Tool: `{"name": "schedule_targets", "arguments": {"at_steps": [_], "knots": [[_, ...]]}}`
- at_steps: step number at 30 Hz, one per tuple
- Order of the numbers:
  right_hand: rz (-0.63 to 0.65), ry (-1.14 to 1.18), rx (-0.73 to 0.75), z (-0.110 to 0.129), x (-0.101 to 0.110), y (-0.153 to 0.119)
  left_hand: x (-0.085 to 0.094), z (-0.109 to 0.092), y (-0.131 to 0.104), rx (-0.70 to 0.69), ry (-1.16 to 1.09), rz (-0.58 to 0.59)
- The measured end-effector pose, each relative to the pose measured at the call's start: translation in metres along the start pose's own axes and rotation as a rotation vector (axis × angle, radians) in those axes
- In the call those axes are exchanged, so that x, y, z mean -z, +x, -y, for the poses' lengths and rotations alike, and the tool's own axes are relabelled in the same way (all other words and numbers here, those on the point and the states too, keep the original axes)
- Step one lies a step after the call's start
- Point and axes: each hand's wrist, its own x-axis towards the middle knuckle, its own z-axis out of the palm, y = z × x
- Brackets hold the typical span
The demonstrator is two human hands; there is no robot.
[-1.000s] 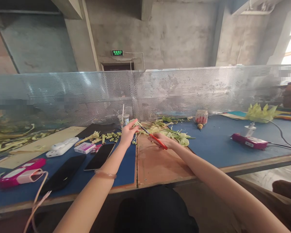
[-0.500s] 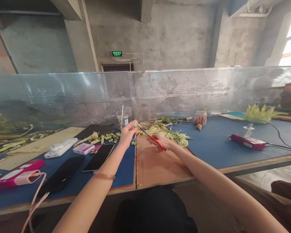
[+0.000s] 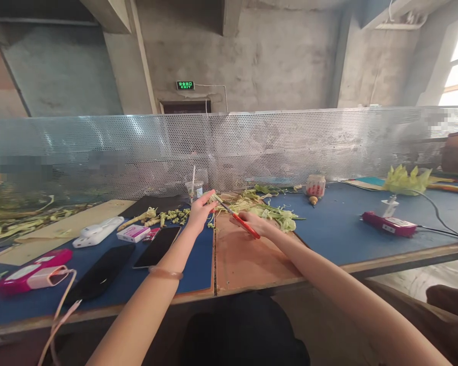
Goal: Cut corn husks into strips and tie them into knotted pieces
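My right hand (image 3: 251,222) is closed round the red handles of a pair of scissors (image 3: 249,226). Their metal blades point up and left toward my left hand (image 3: 201,210). That hand is raised over the seam of the table, its fingers pinching a small pale green piece of plant stem (image 3: 216,197); the blade tips are close to it, and I cannot tell whether they touch. Behind both hands lies a heap of pale green leaves and stems (image 3: 269,209) on a brown board (image 3: 248,259). Several knobbly yellow-green pieces (image 3: 175,217) lie left of my left hand.
At left are a black phone (image 3: 158,247), a dark flat case (image 3: 101,272), a white power strip (image 3: 98,232), a small box (image 3: 133,234) and pink cables. A plastic cup (image 3: 194,191), jar (image 3: 315,185) and magenta power strip (image 3: 389,224) stand farther off. A perforated metal screen (image 3: 252,147) bounds the table.
The view has shifted slightly. My right hand and the scissors have moved a little left, while my left hand stays nearly in place with the stem.
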Motion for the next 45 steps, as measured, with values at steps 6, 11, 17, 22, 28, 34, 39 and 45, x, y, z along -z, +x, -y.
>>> {"name": "schedule_targets", "arguments": {"at_steps": [6, 11, 17, 22, 28, 34, 39, 45], "knots": [[-0.020, -0.096, 0.043, -0.001, -0.004, 0.003, 0.003, 0.004, 0.002, 0.025, 0.000, 0.027], [-0.014, -0.108, 0.012, -0.002, -0.002, 0.002, 0.004, 0.007, 0.003, 0.014, -0.002, 0.029], [-0.126, -0.185, -0.119, -0.006, -0.006, 0.005, 0.013, 0.011, 0.009, 0.003, -0.069, -0.191], [-0.321, -0.513, -0.297, -0.028, 0.000, 0.012, 0.015, 0.012, 0.008, 0.015, -0.080, -0.137], [-0.289, -0.662, -0.291, -0.043, 0.015, 0.005, -0.003, 0.001, -0.007, -0.034, 0.067, 0.272], [-0.414, -0.306, -0.080, -0.019, 0.015, 0.005, -0.011, -0.007, -0.015, -0.008, 0.061, 0.424], [-0.112, 0.054, 0.154, -0.002, 0.003, 0.005, -0.012, -0.005, -0.016, -0.010, -0.001, 0.484], [-0.066, 0.217, 0.172, -0.007, 0.000, 0.006, -0.016, -0.001, -0.016, 0.058, -0.013, 0.467]]}}
